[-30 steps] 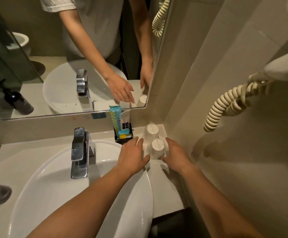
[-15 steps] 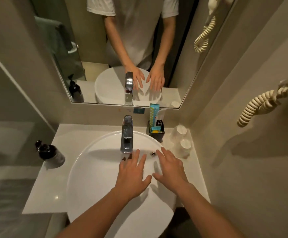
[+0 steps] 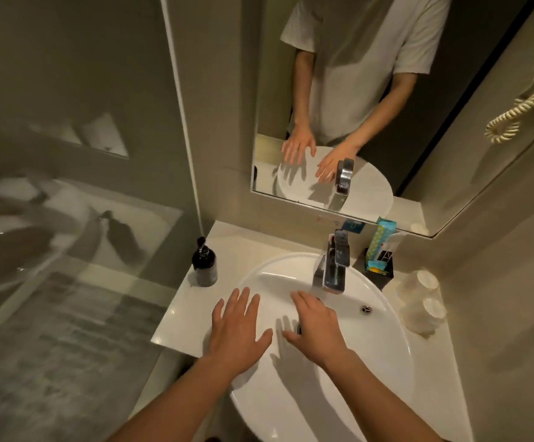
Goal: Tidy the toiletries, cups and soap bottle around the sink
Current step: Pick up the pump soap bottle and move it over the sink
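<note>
White porcelain fills the middle of the view: the round white ceramic sink basin [image 3: 348, 352] sits in the pale glossy tabletop [image 3: 179, 320], and both hands hover over the bowl. Left hand [image 3: 238, 330] is flat, fingers spread, nothing in its grip; it hangs over the basin's left rim. Right hand [image 3: 318, 327] is spread too, empty, just in front of the chrome mixer tap [image 3: 334, 266].

Now the relation that matters: the dark brown pump soap bottle [image 3: 204, 264] stands upright near the tabletop's far-left corner, long axis vertical, pump head on top. It lies ahead and to the left of the left hand, and that hand is clearly the nearer one. My read is that the bottle is next, a reach forward-left with the grip wrapping the body below the pump.

Over at the far-right corner, two clear plastic cups [image 3: 422, 301] stand upside down, side by side near the wall, and the small black holder with a teal-dotted toiletry packet [image 3: 379, 253] sits just beside the tap. These look settled, well apart from either hand.
</note>
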{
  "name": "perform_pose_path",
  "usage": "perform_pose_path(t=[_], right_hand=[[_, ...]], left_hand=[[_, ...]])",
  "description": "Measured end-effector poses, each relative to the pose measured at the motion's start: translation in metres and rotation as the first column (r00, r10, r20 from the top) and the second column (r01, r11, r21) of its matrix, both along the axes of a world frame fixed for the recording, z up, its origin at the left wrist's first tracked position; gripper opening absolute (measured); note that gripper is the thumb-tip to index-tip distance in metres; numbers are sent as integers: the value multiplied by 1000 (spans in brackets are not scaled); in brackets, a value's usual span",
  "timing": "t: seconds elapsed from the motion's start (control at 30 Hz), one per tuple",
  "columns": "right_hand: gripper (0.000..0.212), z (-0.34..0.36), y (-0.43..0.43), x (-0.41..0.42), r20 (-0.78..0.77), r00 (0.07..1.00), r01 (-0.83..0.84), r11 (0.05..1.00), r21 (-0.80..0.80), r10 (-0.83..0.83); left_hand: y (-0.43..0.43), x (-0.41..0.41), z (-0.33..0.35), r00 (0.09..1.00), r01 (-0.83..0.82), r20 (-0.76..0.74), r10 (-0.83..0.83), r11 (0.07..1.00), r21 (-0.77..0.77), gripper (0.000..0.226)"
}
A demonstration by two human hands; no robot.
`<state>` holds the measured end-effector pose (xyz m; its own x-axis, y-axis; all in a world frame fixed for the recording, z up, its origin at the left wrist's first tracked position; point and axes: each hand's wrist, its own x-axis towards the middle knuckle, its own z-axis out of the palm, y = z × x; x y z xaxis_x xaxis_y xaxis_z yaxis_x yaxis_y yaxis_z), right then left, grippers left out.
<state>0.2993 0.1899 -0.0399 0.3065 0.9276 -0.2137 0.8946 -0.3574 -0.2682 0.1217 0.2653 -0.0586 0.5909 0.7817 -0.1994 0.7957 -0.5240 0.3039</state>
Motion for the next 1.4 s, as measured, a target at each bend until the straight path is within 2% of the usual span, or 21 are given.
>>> perform_pose_path(t=[0.3,0.53,0.6,0.73,0.93,1.13,1.4], right_hand=[[71,10,87,-51,-117,986,-119,992,28,122],[61,19,154,-66,-330,943,-34,999,41,45],[58,19,171,-67,-364,931,-16,999,43,30],[59,14,200,-72,-364,930,-42,998,41,54],[54,-1,226,-79,-372,922,-82,993,82,107],[38,-13,235,-79,-419,898,-94,988,120,137],[32,-12,241,-70,-473,866,-113,985,130,161]], left_hand=[[45,-65,0,950,-279,120,290,955,-97,74],[113,-83,-5,904,-367,182,387,920,-135,60],[132,-84,-9,890,-380,193,413,906,-185,63],[167,-88,-28,858,-356,244,451,866,-351,72],[202,-86,-56,831,-270,335,444,848,-455,82],[210,-84,-67,749,-208,417,515,781,-589,65],[212,-79,-65,705,-167,458,542,754,-635,58]])
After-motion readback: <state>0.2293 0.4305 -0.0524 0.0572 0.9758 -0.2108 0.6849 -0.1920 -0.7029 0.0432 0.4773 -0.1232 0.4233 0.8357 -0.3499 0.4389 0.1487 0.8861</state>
